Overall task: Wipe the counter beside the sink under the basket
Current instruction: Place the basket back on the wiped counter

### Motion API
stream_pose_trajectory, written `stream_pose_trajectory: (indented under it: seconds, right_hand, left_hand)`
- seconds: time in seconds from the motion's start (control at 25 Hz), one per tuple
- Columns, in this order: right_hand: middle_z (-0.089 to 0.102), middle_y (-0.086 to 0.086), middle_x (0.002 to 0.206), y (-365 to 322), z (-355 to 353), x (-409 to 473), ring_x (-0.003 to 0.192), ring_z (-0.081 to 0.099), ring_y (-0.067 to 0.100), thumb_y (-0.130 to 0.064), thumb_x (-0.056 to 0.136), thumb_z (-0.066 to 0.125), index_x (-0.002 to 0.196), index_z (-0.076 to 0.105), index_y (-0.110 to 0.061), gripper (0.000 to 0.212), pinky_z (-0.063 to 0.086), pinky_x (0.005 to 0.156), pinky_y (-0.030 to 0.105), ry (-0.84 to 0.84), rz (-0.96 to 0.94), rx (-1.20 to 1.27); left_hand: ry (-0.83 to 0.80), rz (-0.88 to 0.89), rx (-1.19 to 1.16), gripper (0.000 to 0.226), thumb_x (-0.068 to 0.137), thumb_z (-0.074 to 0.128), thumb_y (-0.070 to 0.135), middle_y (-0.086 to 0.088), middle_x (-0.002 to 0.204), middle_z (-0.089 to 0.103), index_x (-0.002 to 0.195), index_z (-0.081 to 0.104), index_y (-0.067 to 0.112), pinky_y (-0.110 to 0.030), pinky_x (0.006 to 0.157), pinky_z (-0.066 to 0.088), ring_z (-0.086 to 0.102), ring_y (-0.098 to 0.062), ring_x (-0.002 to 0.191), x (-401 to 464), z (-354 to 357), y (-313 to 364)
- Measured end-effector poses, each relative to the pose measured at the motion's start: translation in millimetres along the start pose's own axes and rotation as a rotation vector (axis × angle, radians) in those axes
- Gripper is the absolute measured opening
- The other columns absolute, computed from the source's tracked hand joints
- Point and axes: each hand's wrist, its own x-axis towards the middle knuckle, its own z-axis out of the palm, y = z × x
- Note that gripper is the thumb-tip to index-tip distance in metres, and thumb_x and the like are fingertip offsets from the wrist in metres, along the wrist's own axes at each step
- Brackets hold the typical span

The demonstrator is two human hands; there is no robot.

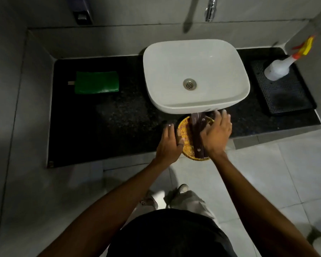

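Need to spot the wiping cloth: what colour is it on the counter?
Green, folded cloth left of the sink; head view.

Yellow woven basket (186,138); white sink (195,75); blk speckled counter (119,112); green cloth (96,82); blk mesh-pattern tray (293,101).

Pretty dim overall, corners go dark, sink (195,75) catches most of the light, edges bend from wide-angle, slightly soft.

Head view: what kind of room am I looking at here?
Most likely a bathroom or washroom: a white vessel sink sits on a dark stone counter, with a chrome tap above and tiled walls and floor.
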Motion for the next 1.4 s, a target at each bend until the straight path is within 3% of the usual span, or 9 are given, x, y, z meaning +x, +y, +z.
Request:
stream_pose_trajectory:
  seconds: [0.16, 0.24, 0.48, 0.64, 0.84, 1.0, 1.12, 1.28, 1.4]
  right_hand:
    - [0.067, 0.020, 0.129, 27, 3, 23, 0.116, 0.067, 0.037, -0.011, 0.091, 0.070, 0.144, 0.047, -0.011, 0.058, 0.056, 0.097, 0.050, -0.327, 0.336, 0.018]
    - [0.074, 0.014, 0.108, -94, 62, 30, 0.092, 0.073, 0.030, -0.009, 0.087, 0.075, 0.127, 0.058, -0.012, 0.044, 0.062, 0.079, 0.042, -0.424, 0.111, 0.199]
    - [0.058, -0.014, 0.070, -200, 116, -26, 0.063, 0.059, 0.001, -0.003, 0.086, 0.067, 0.101, 0.066, -0.013, 0.018, 0.049, 0.058, 0.014, -0.513, -0.187, 0.241]
    - [0.057, -0.007, 0.078, -269, 128, -21, 0.075, 0.060, 0.020, -0.006, 0.081, 0.064, 0.096, 0.059, -0.018, 0.020, 0.049, 0.064, 0.025, -0.602, -0.247, 0.250]
    - [0.061, 0.000, 0.088, -297, 141, -13, 0.094, 0.067, 0.027, -0.009, 0.081, 0.074, 0.098, 0.058, -0.013, 0.024, 0.046, 0.066, 0.025, -0.694, -0.223, 0.218]
    - [0.061, 0.000, 0.091, -289, 137, 10, 0.078, 0.062, 0.016, -0.028, 0.084, 0.067, 0.122, 0.060, -0.012, 0.042, 0.044, 0.067, 0.024, -0.549, -0.162, 0.305]
    - [0.073, 0.012, 0.113, -312, 165, 60, 0.096, 0.070, 0.023, -0.026, 0.091, 0.067, 0.129, 0.063, -0.005, 0.043, 0.043, 0.068, 0.015, -0.399, -0.013, 0.474]
    - [0.071, 0.016, 0.121, -359, 214, 109, 0.106, 0.070, 0.029, -0.025, 0.091, 0.071, 0.122, 0.065, 0.000, 0.041, 0.047, 0.069, 0.025, -0.480, 0.195, 0.535]
    - [0.069, 0.018, 0.127, -371, 231, 120, 0.116, 0.068, 0.033, -0.027, 0.090, 0.072, 0.126, 0.065, 0.000, 0.045, 0.051, 0.078, 0.028, -0.544, 0.283, 0.538]
  left_hand:
    - [0.004, -0.151, 0.061, 0.076, 0.097, 0.053, 0.018, -0.021, 0.138, 0.058, 0.161, 0.014, 0.005, -0.048, 0.092, 0.055, 0.065, -0.041, 0.118, 13, -1, 30]
    - [0.224, -0.287, 0.161, 0.076, 0.092, 0.057, 0.012, -0.020, 0.127, 0.066, 0.159, 0.022, 0.005, -0.047, 0.091, 0.055, 0.066, -0.041, 0.115, 28, -109, -49]
    - [0.290, -0.431, 0.139, 0.053, 0.096, 0.051, 0.019, -0.019, 0.132, 0.066, 0.148, 0.045, 0.009, -0.045, 0.095, 0.050, 0.062, -0.041, 0.122, -2, -217, -170]
    - [0.454, -0.469, 0.058, 0.053, 0.095, 0.054, 0.014, -0.018, 0.119, 0.070, 0.147, 0.048, 0.011, -0.032, 0.080, 0.044, 0.067, -0.037, 0.109, 5, -260, -206]
    - [0.351, -0.502, 0.010, 0.055, 0.091, 0.057, 0.010, -0.019, 0.112, 0.071, 0.145, 0.050, 0.008, -0.039, 0.086, 0.050, 0.066, -0.041, 0.111, 27, -282, -228]
    - [0.417, -0.504, 0.025, 0.063, 0.096, 0.057, 0.034, -0.018, 0.144, 0.058, 0.154, 0.040, 0.015, -0.047, 0.107, 0.048, 0.056, -0.039, 0.133, 29, -279, -221]
    - [0.499, -0.438, -0.061, 0.065, 0.096, 0.055, 0.051, -0.012, 0.157, 0.043, 0.152, 0.040, 0.021, -0.049, 0.115, 0.043, 0.044, -0.033, 0.144, 84, -296, -227]
    - [0.442, -0.479, -0.122, 0.076, 0.088, 0.071, 0.049, -0.019, 0.149, 0.052, 0.146, 0.047, 0.006, -0.046, 0.113, 0.046, 0.051, -0.037, 0.138, 197, -324, -218]
    - [0.355, -0.569, -0.350, 0.073, 0.082, 0.082, 0.025, -0.021, 0.144, 0.059, 0.144, 0.051, 0.001, -0.042, 0.108, 0.052, 0.059, -0.035, 0.132, 227, -319, -217]
